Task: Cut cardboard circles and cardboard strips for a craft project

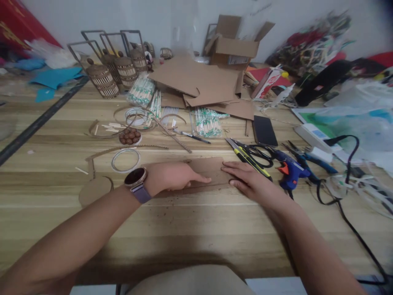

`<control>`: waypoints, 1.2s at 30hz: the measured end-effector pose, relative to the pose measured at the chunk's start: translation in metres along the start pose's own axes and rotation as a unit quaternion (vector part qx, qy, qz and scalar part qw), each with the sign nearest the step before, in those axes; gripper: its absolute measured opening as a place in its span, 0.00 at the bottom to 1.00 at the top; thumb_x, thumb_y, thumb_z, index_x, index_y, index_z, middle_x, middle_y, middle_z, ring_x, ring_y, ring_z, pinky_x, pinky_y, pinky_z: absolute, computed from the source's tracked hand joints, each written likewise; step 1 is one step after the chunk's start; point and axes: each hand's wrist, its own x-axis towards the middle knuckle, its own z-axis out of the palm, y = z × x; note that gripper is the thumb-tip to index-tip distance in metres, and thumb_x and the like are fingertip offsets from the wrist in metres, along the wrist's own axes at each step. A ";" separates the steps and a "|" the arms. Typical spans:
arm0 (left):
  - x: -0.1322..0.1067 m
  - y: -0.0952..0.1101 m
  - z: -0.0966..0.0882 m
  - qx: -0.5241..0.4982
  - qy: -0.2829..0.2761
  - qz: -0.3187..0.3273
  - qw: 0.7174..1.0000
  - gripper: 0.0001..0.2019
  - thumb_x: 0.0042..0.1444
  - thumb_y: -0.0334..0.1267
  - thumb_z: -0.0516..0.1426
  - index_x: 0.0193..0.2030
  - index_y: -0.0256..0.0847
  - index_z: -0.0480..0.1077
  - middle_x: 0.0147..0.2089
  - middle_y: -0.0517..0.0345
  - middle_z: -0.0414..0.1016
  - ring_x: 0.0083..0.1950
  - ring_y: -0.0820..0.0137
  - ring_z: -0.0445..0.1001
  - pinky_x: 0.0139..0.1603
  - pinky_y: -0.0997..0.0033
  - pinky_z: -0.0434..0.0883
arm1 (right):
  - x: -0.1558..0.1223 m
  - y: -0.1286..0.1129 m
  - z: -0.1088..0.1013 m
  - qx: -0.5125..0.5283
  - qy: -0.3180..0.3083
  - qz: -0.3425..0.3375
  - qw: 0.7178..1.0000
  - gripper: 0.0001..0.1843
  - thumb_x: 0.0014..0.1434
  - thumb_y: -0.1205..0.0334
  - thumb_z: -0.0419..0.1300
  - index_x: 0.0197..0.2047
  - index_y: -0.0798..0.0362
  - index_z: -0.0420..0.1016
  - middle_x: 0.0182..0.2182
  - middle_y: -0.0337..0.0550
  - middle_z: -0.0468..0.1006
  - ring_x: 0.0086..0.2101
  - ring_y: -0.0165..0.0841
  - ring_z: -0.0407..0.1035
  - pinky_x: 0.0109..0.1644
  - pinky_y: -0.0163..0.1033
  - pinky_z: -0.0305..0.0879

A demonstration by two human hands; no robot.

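A small flat piece of brown cardboard (208, 166) with a dark line along it lies on the wooden table in front of me. My left hand (175, 176), with a watch (135, 177) on its wrist, rests over the left part of this piece. One of its digits stretches out across the cardboard; the others are curled and partly hidden underneath. On the right end, my right hand (247, 178) lies with fingers extended, touching the surface. Beside it is a yellow and black utility knife (253, 163).
Scissors (260, 153), a blue glue gun (291, 170), pliers (321, 162) and a phone (265, 130) lie to the right. On the left are a tape roll (125, 159), a cardboard disc (92, 190) and a bowl of brown balls (130, 136). Cardboard sheets (199, 80) and small lanterns (102, 80) stand behind.
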 end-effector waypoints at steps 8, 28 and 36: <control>-0.001 0.003 0.005 0.043 -0.008 0.007 0.999 0.39 0.60 0.22 0.54 0.73 0.65 0.57 0.34 0.65 0.80 0.26 0.71 0.68 0.28 0.74 0.57 | 0.011 -0.017 -0.021 -0.006 -0.003 0.001 1.000 0.19 0.70 0.56 0.53 0.58 0.49 0.78 0.59 0.52 0.78 0.59 0.44 0.72 0.60 0.53 0.72; -0.010 0.015 0.004 0.066 0.034 -0.020 0.997 0.33 0.65 0.27 0.54 0.72 0.64 0.59 0.49 0.61 0.84 0.38 0.66 0.77 0.36 0.73 0.65 | 0.204 -0.054 0.003 -0.138 -0.118 0.140 0.973 0.07 0.60 0.70 0.58 0.38 0.59 0.78 0.43 0.61 0.81 0.44 0.47 0.76 0.44 0.43 0.68; -0.007 0.010 0.008 0.036 0.035 -0.002 0.999 0.31 0.64 0.26 0.54 0.71 0.57 0.63 0.50 0.54 0.84 0.40 0.64 0.80 0.39 0.72 0.70 | 0.145 -0.053 -0.037 0.114 -0.062 0.187 0.974 0.10 0.60 0.62 0.56 0.28 0.49 0.61 0.18 0.33 0.67 0.22 0.30 0.66 0.29 0.36 0.65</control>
